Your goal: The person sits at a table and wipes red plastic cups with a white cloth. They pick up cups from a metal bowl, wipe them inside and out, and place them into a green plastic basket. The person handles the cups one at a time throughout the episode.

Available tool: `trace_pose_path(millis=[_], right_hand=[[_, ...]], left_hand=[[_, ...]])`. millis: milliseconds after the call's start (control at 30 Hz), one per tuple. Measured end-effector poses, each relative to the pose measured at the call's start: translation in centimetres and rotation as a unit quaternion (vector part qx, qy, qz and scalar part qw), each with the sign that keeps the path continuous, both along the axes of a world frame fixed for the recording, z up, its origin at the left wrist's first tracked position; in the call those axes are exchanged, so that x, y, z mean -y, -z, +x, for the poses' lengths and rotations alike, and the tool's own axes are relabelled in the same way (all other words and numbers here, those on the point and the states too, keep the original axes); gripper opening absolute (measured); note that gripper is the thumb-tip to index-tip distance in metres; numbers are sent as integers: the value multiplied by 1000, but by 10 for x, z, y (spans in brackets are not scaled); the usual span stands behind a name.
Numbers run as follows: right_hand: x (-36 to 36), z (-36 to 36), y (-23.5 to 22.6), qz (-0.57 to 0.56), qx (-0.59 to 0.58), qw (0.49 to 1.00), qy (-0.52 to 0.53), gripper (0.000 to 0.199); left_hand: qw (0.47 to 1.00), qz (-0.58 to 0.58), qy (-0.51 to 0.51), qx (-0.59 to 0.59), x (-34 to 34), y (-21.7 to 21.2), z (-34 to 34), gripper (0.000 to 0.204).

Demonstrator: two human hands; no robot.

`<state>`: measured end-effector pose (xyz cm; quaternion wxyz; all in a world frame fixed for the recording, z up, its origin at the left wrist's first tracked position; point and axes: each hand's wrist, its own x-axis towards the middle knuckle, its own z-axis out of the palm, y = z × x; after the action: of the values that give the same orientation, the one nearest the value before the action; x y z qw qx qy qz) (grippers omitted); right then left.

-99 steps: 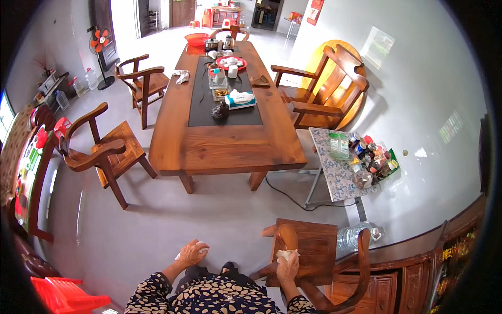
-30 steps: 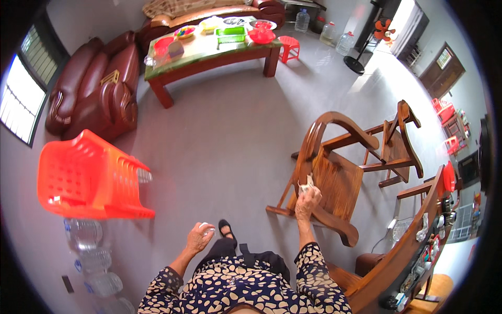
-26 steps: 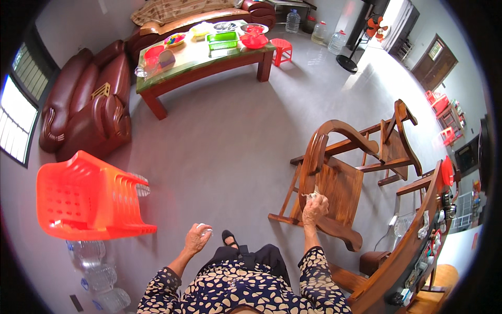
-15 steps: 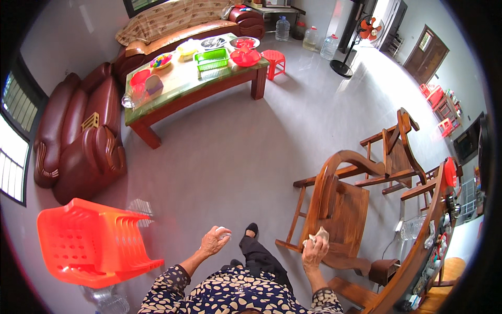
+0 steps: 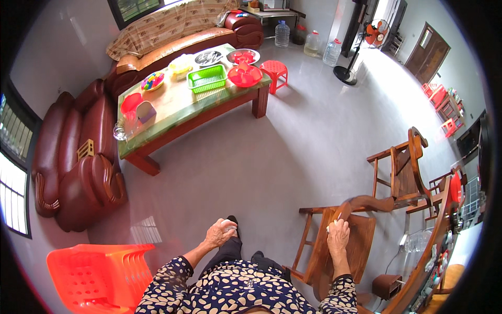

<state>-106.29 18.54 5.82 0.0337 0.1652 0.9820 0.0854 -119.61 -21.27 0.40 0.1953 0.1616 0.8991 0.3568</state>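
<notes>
My left hand (image 5: 219, 234) is closed around a small white crumpled thing (image 5: 229, 228), perhaps tissue or cloth, held in the air over the floor. My right hand (image 5: 339, 234) is closed on a pale cloth (image 5: 329, 228), mostly covered by the fingers. It rests at the curved top rail of a brown wooden armchair (image 5: 357, 238), whose seat shows just right of the hand. The rail (image 5: 366, 203) sweeps away toward a second wooden chair (image 5: 405, 175).
Stacked orange plastic chairs (image 5: 99, 275) stand at lower left. A long table (image 5: 193, 118) carrying baskets and bowls is ahead, beside maroon sofas (image 5: 78, 157). A red stool (image 5: 274, 73), water jugs (image 5: 331, 52) and a fan (image 5: 345, 74) are farther off. A cluttered wooden table (image 5: 426, 256) edges the right.
My right hand has moved forward and right along the armchair's rail with the cloth. My feet have shifted in a step, and the left hand still grips the white thing.
</notes>
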Motion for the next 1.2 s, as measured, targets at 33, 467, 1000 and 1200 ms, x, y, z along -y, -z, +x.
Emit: trace_pose_path(millis=[33, 467, 1000, 1200], right_hand=[[-5, -6, 9, -5, 8, 1000, -1, 9], [-70, -85, 58, 55, -119, 950, 284, 26], [-272, -244, 122, -172, -12, 894, 414, 19], [-263, -504, 161, -457, -46, 852, 252, 27]], left_hand=[[1000, 1, 11, 4, -1, 2, -16, 22], [997, 15, 66, 45, -37, 7, -230, 25], [989, 18, 47, 142, -235, 30, -445, 46], [960, 128, -95, 232, -315, 19, -520, 44]])
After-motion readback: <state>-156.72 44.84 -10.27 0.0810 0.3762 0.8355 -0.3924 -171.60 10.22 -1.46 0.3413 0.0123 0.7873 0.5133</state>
